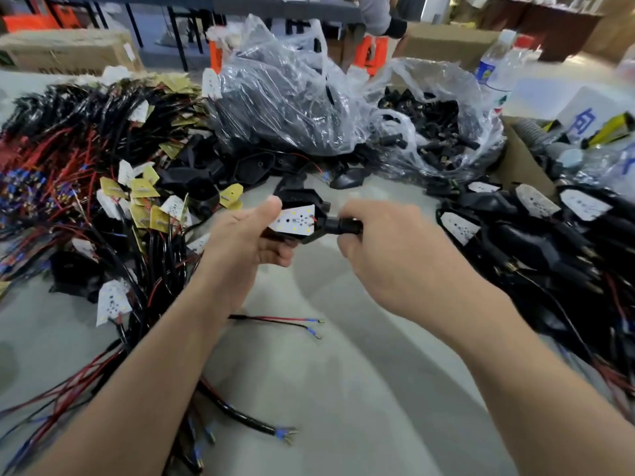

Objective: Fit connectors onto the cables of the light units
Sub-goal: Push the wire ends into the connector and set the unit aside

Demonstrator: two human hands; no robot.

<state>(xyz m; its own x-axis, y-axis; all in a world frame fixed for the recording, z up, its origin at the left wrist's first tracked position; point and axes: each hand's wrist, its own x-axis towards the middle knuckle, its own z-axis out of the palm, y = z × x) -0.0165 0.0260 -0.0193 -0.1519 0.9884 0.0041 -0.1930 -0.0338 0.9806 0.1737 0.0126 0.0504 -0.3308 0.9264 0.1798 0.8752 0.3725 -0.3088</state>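
Note:
My left hand [245, 235] grips a light unit [297, 217]: a black housing with a white LED board facing up, thumb on its left end. My right hand [385, 242] grips a black cylindrical connector [345, 225] that sits against the unit's right end, where its red wire comes out. Both are held above the grey table [343, 389]. A loose red and black cable [285, 322] with blue-tipped terminals lies on the table under my left forearm.
A heap of wired LED boards [103, 166] fills the left side. Light units fitted with connectors [536, 235] pile up on the right. Clear plastic bags of black parts [302, 97] stand behind, beside a water bottle [498, 67]. A thick black cable [247, 420] lies near the front.

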